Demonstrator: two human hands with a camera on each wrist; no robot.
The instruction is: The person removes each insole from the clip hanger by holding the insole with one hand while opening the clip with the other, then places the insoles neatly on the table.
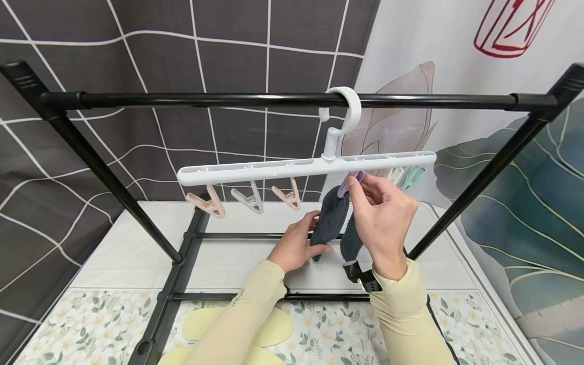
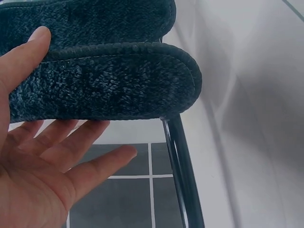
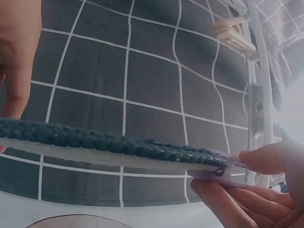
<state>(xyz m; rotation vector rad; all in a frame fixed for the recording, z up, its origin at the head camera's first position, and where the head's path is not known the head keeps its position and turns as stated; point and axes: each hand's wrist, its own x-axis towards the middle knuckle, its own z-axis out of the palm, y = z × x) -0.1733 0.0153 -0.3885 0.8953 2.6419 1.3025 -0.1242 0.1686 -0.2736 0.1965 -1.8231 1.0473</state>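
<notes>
A dark plush insole (image 1: 331,215) with a pale back hangs upright under a white clip hanger (image 1: 255,170). My right hand (image 1: 388,218) pinches a purple clip (image 1: 357,181) at the insole's top end; in the right wrist view the clip's jaws straddle that end. Lower down, my left hand (image 1: 296,244) holds the same insole loosely, thumb on one side and fingers on the other. In the left wrist view its fingers are spread. A second dark insole (image 1: 350,241) hangs beside the first, its upper end hidden by my right hand.
The hanger hooks over a black top bar (image 1: 219,100). Pink clips (image 1: 211,204), a grey clip (image 1: 250,198) and a teal clip (image 1: 412,177) dangle from it. Slanted black posts (image 1: 123,187) stand at both sides. Yellow rounded pieces (image 1: 274,327) lie on the floral mat (image 1: 109,319).
</notes>
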